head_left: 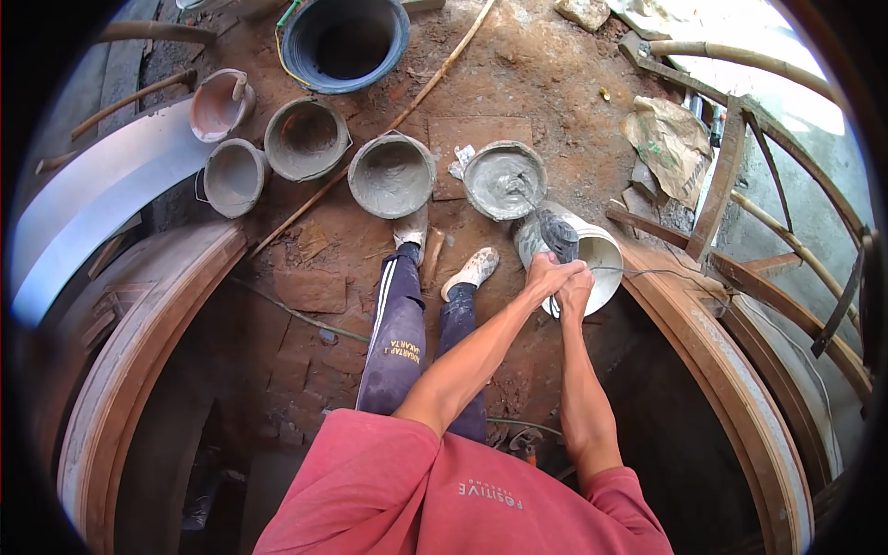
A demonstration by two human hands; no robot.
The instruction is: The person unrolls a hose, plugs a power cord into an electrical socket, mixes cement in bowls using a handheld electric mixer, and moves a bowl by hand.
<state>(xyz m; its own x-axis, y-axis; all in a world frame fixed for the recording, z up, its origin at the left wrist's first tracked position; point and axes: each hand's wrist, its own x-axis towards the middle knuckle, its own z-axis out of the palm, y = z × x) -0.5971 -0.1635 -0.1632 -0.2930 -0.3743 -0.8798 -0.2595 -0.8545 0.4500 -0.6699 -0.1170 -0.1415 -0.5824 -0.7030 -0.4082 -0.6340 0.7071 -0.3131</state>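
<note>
My left hand [546, 277] and my right hand [575, 285] are close together, both closed round the rear of a dark grey power drill [559, 233]. From the drill, a thin mixing shaft points down into a bucket of wet grey mortar [490, 190], where the surface looks swirled. Beside and partly beneath the drill, a white bucket [603, 259] lies tipped on its side. A cord [661, 272] runs off to the right from near my hands. My fingers partly hide the drill's handle.
Left of the mortar bucket stand several more buckets, including a second mortar-filled one [392, 176] by my foot. A large black tub [344, 42] is at the top. A bamboo pole [435, 79] crosses the dirt floor. Curved wooden frames [721, 370] rise on both sides; a torn paper sack [668, 148] lies right.
</note>
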